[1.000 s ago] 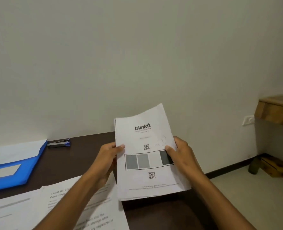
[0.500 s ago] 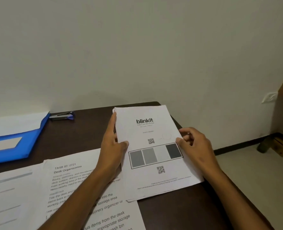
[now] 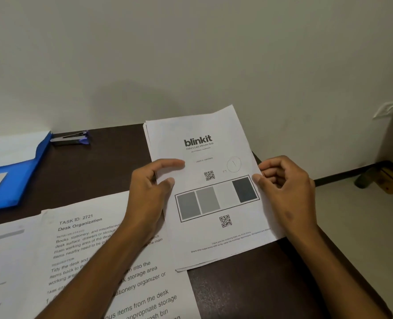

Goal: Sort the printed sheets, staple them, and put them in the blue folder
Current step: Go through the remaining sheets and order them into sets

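Note:
A stack of printed sheets [image 3: 216,203] with a "blinkit" cover page lies tilted on the dark desk [image 3: 237,293], its top corner lifted a little. My left hand [image 3: 149,192] rests on the stack's left edge, index finger and thumb lying on the top page. My right hand [image 3: 285,187] pinches the right edge, thumb tip on top and fingers curled beside it. A "Desk Organization" sheet [image 3: 82,240] lies under my left forearm, and another sheet [image 3: 4,261] is at the far left. The open blue folder [image 3: 13,180] is at the left, with the stapler [image 3: 71,138] just behind it.
The desk backs onto a plain wall, and its right edge drops to the floor just past my right forearm. A wall socket [image 3: 386,109] and a piece of wooden furniture [image 3: 391,180] are at the far right.
The stack went from held upright in both hands to lying on the desk. My left index finger and thumb moved onto the top page, and my head tilted down.

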Action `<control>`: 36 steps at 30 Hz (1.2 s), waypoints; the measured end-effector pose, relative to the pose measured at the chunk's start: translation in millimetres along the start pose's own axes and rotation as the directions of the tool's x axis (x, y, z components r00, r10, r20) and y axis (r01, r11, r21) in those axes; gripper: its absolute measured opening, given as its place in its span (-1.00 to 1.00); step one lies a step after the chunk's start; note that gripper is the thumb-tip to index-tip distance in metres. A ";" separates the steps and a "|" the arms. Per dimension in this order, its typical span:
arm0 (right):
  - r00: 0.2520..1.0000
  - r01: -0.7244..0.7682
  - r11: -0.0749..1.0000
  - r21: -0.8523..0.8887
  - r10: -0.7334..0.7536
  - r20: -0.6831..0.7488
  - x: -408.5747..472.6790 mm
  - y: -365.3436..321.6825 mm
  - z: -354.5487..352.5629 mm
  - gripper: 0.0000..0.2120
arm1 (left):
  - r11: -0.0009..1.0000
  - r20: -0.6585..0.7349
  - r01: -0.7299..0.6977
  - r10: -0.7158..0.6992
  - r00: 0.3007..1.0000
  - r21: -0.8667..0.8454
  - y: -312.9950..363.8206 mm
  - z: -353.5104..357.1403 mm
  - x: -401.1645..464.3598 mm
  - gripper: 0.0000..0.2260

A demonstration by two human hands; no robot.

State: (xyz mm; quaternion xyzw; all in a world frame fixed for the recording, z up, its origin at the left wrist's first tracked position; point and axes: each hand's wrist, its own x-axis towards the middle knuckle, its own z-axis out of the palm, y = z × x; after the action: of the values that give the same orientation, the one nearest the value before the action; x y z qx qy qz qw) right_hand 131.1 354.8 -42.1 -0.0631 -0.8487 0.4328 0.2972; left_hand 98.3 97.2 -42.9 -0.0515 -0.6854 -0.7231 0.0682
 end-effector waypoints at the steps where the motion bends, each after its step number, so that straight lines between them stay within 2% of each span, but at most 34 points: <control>1: 1.000 0.006 1.000 -0.005 -0.006 -0.008 -0.1 -0.7 -0.7 -0.82 | 1.000 -0.001 0.002 -0.002 1.000 0.008 -0.2 -0.2 0.4 -0.62; 6: 0.999 0.020 0.999 -0.036 -0.021 -0.032 1.7 0.2 -1.5 -0.85 | 1.000 -0.013 0.014 -0.014 1.000 0.019 -2.0 -0.8 1.2 -0.68; 8: 1.000 0.001 1.000 0.004 -0.001 -0.011 2.4 1.0 -2.3 -0.90 | 1.000 -0.023 0.021 -0.020 1.000 0.007 -3.6 -1.3 1.8 -0.69; 10: 0.996 -0.082 0.982 0.171 0.074 0.050 3.5 0.7 -5.0 -0.94 | 1.000 -0.027 0.028 -0.029 0.999 -0.004 -3.9 -2.1 2.2 -0.70; 12: 0.976 -0.198 0.906 0.374 0.149 0.157 4.5 0.1 -9.7 -0.95 | 0.999 -0.023 0.031 -0.031 0.999 -0.012 -4.7 -2.7 2.2 -0.71; 15: 0.954 -0.268 0.831 0.487 0.160 0.253 6.8 2.6 -14.3 -0.90 | 0.999 -0.024 0.038 -0.039 0.999 -0.031 -6.6 -2.6 2.2 -0.70; 22: 0.981 -0.100 0.903 0.417 0.021 0.191 1.6 -1.4 -13.8 -0.90 | 0.999 -0.058 0.044 -0.045 0.997 -0.012 -10.3 -1.3 3.3 -0.69; 25: 0.993 0.068 0.985 0.158 -0.083 0.089 2.3 -2.4 -11.9 -0.93 | 0.999 -0.068 0.053 -0.053 0.996 0.003 -14.2 -4.1 5.0 -0.67; 27: 0.989 0.144 0.988 0.055 -0.146 0.038 0.1 -5.7 -10.5 -0.91 | 0.998 -0.070 0.057 -0.056 0.996 0.015 -16.1 -5.0 5.5 -0.67; 29: 0.986 0.163 0.983 0.080 -0.166 0.023 -2.6 -10.2 -8.9 -0.82 | 0.998 -0.076 0.061 -0.060 0.995 0.020 -16.6 -4.5 5.8 -0.66; 32: 0.987 0.127 0.983 0.131 -0.138 0.079 -5.9 -13.6 -6.4 -0.69 | 0.998 -0.084 0.066 -0.064 0.994 0.021 -17.3 -3.7 6.6 -0.64; 34: 0.981 0.114 0.983 0.140 -0.134 0.143 -6.7 -14.6 -5.0 -0.71 | 0.997 -0.091 0.064 -0.060 0.994 0.041 -19.2 -4.9 7.9 -0.64; 36: 0.971 0.071 0.965 0.252 -0.124 0.202 -7.1 -17.9 -5.7 -0.78 | 0.996 -0.100 0.067 -0.061 0.993 0.055 -19.6 -5.8 8.2 -0.63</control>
State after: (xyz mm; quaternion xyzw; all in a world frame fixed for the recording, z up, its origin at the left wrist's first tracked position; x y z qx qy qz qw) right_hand 142.7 345.1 -29.0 0.0633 -0.8186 0.5226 0.2297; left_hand 87.0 92.3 -61.1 0.0082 -0.7035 -0.7062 0.0800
